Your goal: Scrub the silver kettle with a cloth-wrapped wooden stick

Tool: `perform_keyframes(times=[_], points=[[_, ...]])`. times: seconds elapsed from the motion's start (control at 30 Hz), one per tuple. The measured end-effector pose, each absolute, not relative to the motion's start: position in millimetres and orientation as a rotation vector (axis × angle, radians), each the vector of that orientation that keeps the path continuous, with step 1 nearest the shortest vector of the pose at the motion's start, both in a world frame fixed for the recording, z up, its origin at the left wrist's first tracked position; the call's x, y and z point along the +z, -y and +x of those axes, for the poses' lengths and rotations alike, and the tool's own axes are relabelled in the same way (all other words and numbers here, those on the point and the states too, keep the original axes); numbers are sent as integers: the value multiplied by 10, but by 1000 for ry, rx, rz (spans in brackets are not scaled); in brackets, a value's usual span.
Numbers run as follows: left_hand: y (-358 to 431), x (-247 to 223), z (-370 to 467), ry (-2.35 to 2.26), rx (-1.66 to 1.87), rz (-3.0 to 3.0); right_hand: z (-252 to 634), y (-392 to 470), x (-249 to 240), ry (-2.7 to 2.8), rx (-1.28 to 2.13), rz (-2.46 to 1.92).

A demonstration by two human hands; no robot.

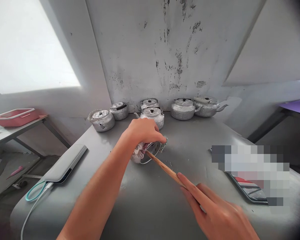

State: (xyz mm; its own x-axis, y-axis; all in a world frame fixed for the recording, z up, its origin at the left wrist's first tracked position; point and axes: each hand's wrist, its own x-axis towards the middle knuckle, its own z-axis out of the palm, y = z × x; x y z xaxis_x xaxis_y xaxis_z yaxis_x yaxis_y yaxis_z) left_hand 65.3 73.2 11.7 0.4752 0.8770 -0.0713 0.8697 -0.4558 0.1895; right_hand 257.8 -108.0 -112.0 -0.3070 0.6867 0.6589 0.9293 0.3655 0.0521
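Near the middle of the grey table (180, 143), my left hand (145, 130) reaches over a small silver kettle (137, 159) that lies tipped, its round dark opening facing me. The left thumb touches a green-and-white wrapped part (164, 143) at the kettle's right edge; the other fingers are hidden behind the hand. My right hand (212, 203), lower right, is closed on a wooden stick (165, 167). The stick's far tip meets the kettle beside its opening, by a reddish wrapped part (144, 147).
Several silver kettles (182, 110) stand along the table's back edge by the stained wall (165, 43). A power bank (66, 163) with cables lies at the left. At the right is a phone (251, 191), partly pixelated. A pink basket (17, 118) sits on a side table.
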Motion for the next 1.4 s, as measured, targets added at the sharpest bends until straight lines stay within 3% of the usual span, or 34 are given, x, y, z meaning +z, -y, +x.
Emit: perform_keyframes(times=[0.3,1.4], points=[[-761,133,605,-1526,106,2507,2563,1126,-1149,2107,-450,-1316],[-699,102,585,-1382,173,2578,2661,1055,-1163,2122,-668,-1404]])
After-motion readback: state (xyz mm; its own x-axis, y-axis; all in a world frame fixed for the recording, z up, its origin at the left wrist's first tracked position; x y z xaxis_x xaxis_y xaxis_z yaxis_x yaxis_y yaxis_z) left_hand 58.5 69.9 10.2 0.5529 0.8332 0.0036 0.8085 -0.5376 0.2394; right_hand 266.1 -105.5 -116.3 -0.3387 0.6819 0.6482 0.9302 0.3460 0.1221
